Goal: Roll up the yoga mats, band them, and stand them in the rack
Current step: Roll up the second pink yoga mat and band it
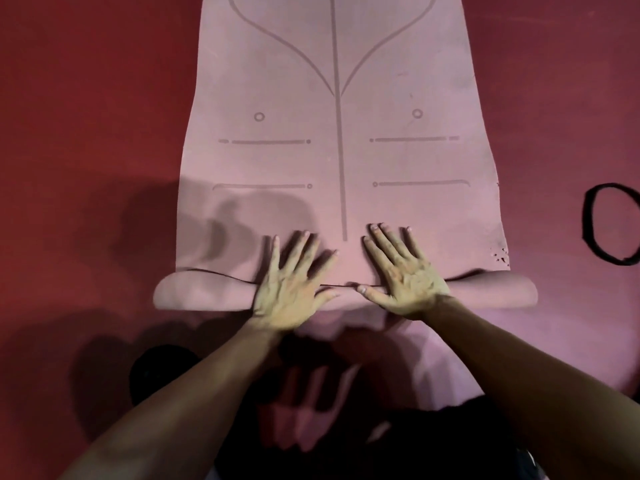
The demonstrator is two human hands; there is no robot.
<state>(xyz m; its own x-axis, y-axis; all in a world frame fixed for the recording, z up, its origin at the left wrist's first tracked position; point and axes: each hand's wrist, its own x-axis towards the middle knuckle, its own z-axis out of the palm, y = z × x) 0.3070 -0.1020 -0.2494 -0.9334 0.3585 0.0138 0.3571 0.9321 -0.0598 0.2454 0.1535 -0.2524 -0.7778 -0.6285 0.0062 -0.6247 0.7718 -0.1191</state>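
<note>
- Both forearms (194, 386) reach forward from the bottom of my feed, over dark clothing (433, 445), towards the roll.
- On my screen the left hand (291, 296) lies palm down on the roll (201, 294), fingers straight and spread wide, their tips on the flat sheet just past it.
- I see the right hand (405, 282) set the same way just beside it, fingers splayed and gripping nothing.
- I read the pink yoga mat (339, 116) as lying on the red floor (86, 98), its near end wound into a tube lying crosswise and the rest flat, with printed lines (341, 150) running away from me.
- Off the mat's right edge I make out a black band (587, 220) lying on the floor as an open loop, apart from mat and hands.
</note>
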